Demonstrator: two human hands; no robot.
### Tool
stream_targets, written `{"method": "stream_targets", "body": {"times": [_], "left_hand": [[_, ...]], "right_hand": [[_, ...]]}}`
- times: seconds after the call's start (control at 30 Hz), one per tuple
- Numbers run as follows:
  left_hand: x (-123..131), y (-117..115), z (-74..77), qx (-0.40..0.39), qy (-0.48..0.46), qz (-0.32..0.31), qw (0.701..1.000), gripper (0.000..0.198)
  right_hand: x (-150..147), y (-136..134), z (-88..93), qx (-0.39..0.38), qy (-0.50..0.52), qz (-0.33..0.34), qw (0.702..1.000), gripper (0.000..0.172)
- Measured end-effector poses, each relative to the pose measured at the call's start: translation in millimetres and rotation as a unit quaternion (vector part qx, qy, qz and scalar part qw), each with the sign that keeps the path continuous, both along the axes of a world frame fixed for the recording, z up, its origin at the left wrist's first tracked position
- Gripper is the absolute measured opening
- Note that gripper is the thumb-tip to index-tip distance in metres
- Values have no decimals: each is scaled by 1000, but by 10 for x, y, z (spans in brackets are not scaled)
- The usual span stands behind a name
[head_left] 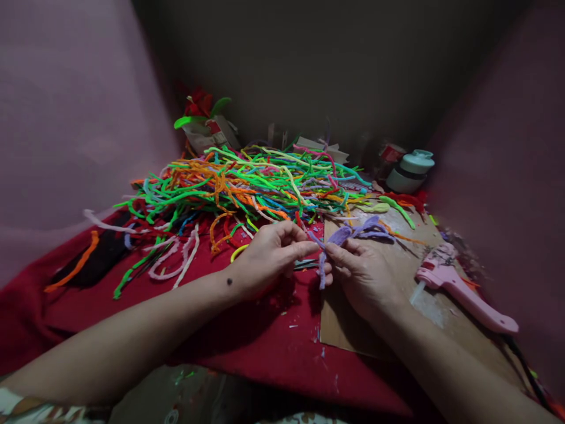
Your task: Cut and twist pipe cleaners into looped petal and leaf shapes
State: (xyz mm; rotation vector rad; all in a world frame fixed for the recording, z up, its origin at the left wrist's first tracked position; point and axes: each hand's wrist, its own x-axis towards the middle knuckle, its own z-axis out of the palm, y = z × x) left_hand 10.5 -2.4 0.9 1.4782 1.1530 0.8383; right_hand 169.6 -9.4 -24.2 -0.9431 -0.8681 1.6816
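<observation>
Pinching a lilac chenille-stem piece [341,236] just right of frame centre with my right hand [368,277], I have my left hand [278,250] closed on its left end. Half-hidden scissors [304,265] lie beneath; a pink glue gun [468,297] rests on cardboard [339,324] at right. Beyond, multicoloured chenille stems [260,185] heap across upper centre, a capped bottle [410,171] upper right.

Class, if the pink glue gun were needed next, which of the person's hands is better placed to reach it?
The right hand, probably: it is nearer the glue gun, though it holds a purple stem; the left hand is farther across.
</observation>
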Motion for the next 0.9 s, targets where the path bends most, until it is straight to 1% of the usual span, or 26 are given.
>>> {"method": "stream_targets", "body": {"times": [0.07, 0.1, 0.17, 0.27, 0.37, 0.43, 0.57, 0.7, 0.8, 0.9], "left_hand": [[17, 3, -14, -124, -58, -59, 989, 26], [26, 3, -30, -165, -86, -88, 979, 26], [47, -2, -73, -206, -131, -127, 961, 26], [65, -12, -125, -229, -155, -136, 951, 22], [58, -12, -127, -252, -136, -129, 950, 16], [45, -7, -109, -254, -120, -130, 951, 16], [31, -9, -102, -255, -122, -150, 947, 17], [38, -28, -117, -272, -146, -156, 938, 17], [43, -37, -93, -295, -176, -162, 925, 13], [47, -44, -69, -312, -206, -177, 910, 11]], "right_hand": [[-6, -7, 1, 8, -5, -11, 1000, 17], [-13, -13, 2, 13, -9, -14, 1000, 17], [-33, -29, 3, 15, -15, -18, 1000, 18], [-53, -63, 4, 23, -42, -22, 999, 18], [-50, -94, 3, 69, -105, -24, 992, 16], [-42, -104, -1, 86, -124, -28, 988, 16], [-33, -92, -19, 80, -121, -49, 988, 16], [-39, -75, -6, 54, -88, -48, 994, 18], [-52, -79, 26, 37, -67, -55, 996, 22], [-52, -80, 36, 43, -71, -55, 995, 23]]}}
